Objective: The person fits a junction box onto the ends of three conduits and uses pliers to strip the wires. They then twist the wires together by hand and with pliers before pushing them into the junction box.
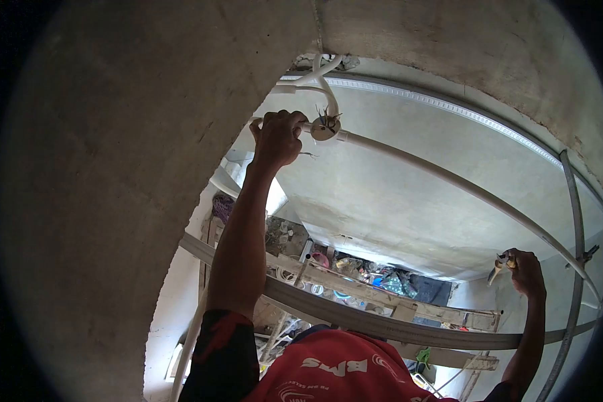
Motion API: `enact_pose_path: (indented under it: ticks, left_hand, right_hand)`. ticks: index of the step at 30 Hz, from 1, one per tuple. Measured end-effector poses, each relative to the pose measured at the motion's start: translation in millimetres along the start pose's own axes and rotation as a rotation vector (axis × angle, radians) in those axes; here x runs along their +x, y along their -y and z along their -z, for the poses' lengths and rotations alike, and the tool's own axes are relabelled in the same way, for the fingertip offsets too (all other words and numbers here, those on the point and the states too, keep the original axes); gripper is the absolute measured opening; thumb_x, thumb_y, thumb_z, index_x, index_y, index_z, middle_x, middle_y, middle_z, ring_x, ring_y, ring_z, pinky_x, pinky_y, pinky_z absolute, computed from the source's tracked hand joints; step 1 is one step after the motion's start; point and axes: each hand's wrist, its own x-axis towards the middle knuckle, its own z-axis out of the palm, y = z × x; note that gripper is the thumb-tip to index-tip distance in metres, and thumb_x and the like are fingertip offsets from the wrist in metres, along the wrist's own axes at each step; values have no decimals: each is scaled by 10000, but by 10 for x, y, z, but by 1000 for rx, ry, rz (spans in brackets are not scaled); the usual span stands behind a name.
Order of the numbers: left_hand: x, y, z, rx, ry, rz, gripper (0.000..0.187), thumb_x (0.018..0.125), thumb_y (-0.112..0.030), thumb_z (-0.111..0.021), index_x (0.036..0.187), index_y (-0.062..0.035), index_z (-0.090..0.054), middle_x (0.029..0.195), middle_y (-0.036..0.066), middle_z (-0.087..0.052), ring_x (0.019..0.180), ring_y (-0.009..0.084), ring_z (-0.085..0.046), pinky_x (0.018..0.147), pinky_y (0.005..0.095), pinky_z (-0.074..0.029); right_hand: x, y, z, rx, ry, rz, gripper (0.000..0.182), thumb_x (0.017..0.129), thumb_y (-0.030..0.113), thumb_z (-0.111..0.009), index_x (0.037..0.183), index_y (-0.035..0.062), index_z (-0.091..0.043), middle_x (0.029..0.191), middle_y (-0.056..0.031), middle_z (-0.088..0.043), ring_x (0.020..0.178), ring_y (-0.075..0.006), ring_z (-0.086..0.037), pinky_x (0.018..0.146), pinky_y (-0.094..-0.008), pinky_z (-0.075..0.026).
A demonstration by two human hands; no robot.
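Note:
My left hand [279, 139] is raised to a round white junction box [323, 130], its fingers curled around the short white conduit on the box's left side. Several bare-ended wires [327, 119] stick out of the box. From its other side a long white conduit pipe [449, 176] runs off to the right. My right hand [529, 275] is closed around a pair of pliers [496, 272] with yellowish handles, held below that pipe and apart from it. Part of the pliers is hidden by my fingers.
Bent white conduits [328, 84] come down from a ceiling gap. A perforated metal channel [415, 92] follows the wall's edge. A grey metal channel [382, 326] crosses before my chest, and a grey bar [576, 221] stands at right. Scaffold planks [409, 303] and scattered materials [395, 283] lie below.

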Motion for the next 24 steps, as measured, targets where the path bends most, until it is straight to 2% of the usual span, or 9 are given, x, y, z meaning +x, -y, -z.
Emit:
enact_pose_path:
  ticks: [5,7,8,10,13,16,19,24]
  left_hand:
    - [-21,90,-49,-74,-100,-68,229,911,-72,-626,1105,-166,-704,1056,40,-694,1158,293,-581,992,544,-319]
    - [-19,130,-29,-168,-165,-97,223,906,-60,-648,1113,-126,-698,1093,74,-691,1175,310,-579,999,527,-383]
    - [-31,133,-9,-167,-165,-97,223,906,-60,-648,1113,-126,-698,1093,74,-691,1175,310,-579,999,527,-383]
    - [-63,113,53,-118,-288,-102,264,896,-40,-690,1154,-95,-687,1183,124,-674,1201,326,-582,1034,479,-438]
    - [-90,37,164,-148,-277,-107,239,896,-26,-681,1132,-60,-688,1149,162,-676,1159,333,-608,1034,467,-448]
    - [-100,27,210,-189,-303,-177,212,897,-17,-676,1107,-37,-698,1103,173,-693,1090,350,-646,984,450,-491]
    - [-136,-15,297,-293,-219,-170,166,916,-20,-654,1073,-15,-709,1084,187,-708,1039,363,-674,932,447,-523]
    - [-166,-68,346,-320,-195,-126,150,946,-20,-609,1053,0,-712,1063,195,-724,1018,353,-693,907,449,-536]
  right_hand:
    - [1,52,41,-14,7,-6,245,814,-50,-607,1017,44,-706,850,-225,-682,821,-401,-689,707,-443,-519]
    - [5,26,32,-11,22,-7,261,810,-64,-596,1018,47,-708,847,-224,-680,814,-402,-688,703,-444,-519]
    - [2,-5,12,-11,22,-6,261,810,-64,-596,1018,47,-708,847,-224,-680,814,-402,-688,703,-444,-519]
    - [-3,-41,-22,-2,-33,61,276,808,-70,-594,1024,52,-713,829,-216,-681,788,-393,-688,692,-430,-521]
    - [1,95,79,-7,54,-57,274,811,-66,-603,1028,53,-719,823,-210,-688,783,-382,-692,700,-427,-526]
    - [-6,9,12,13,5,-4,252,819,-54,-612,1023,46,-720,816,-207,-691,785,-374,-695,705,-430,-527]
    - [-1,-8,16,12,16,5,227,833,-32,-624,1028,41,-716,826,-206,-694,790,-375,-696,709,-436,-525]
    - [-10,-53,1,-17,14,-2,214,840,-6,-644,1037,43,-712,849,-211,-698,806,-388,-695,713,-442,-528]
